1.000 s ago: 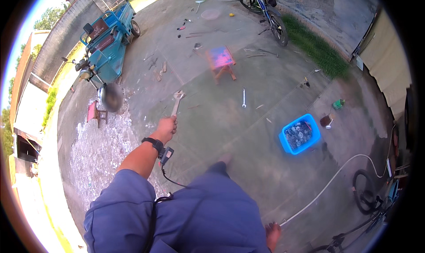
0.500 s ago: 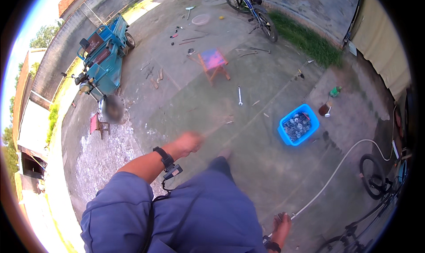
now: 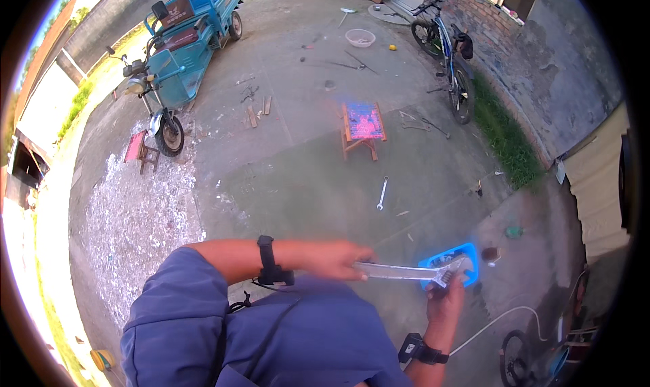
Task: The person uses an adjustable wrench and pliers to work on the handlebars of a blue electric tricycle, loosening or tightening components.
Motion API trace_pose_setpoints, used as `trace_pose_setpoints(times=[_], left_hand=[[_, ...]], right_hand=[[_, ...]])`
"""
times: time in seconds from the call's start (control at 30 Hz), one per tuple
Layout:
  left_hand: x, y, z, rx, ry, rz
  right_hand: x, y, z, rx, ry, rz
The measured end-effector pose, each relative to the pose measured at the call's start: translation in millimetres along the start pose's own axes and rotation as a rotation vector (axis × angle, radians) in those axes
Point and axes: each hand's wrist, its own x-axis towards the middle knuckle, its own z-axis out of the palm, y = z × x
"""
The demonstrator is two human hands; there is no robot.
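A large silver adjustable wrench [image 3: 399,271] lies level in front of my body. My left hand [image 3: 335,258] is closed round the end of its handle. At the other end, my right hand [image 3: 445,299] has its fingers closed on the wrench's head, by the jaws and adjusting screw; its fingertips are partly hidden. Behind the wrench head, a blue plastic basin [image 3: 475,270] sits on the ground, partly covered from view. Small metal-looking pieces show inside it.
Ahead stand a folding stool [image 3: 364,121] and a combination spanner [image 3: 383,194] lying flat. A blue cargo tricycle [image 3: 179,69] is at the far left, a bicycle [image 3: 450,62] at the far right. A pale hose [image 3: 504,314] curves across the right side.
My right hand has risen from low on the right to the wrench head. My left hand has moved right, and the wrench now shows plainly between both hands. The view has shifted.
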Motion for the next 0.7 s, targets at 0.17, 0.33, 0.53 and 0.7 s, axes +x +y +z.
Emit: trace_pose_setpoints(times=[0.17,0.33,0.53,0.7], left_hand=[[-16.4,-31.5,-69.8,0.156,0.103,-0.139],[-21.1,-63.3,-120.3,-0.291,0.25,-0.304],[-9.8,-105.6,-201.6,-0.236,0.418,-0.449],[-58.3,-177.1,-231.9,0.025,0.782,-0.68]], right_hand=[[79.2,5.8,89.8,0.035,-0.094,0.037],[165.8,13.6,201.6,-0.177,-0.686,0.225],[289.4,51.7,305.5,-0.59,-1.095,0.391],[398.2,70.5,362.3,-0.724,-1.037,0.472]])
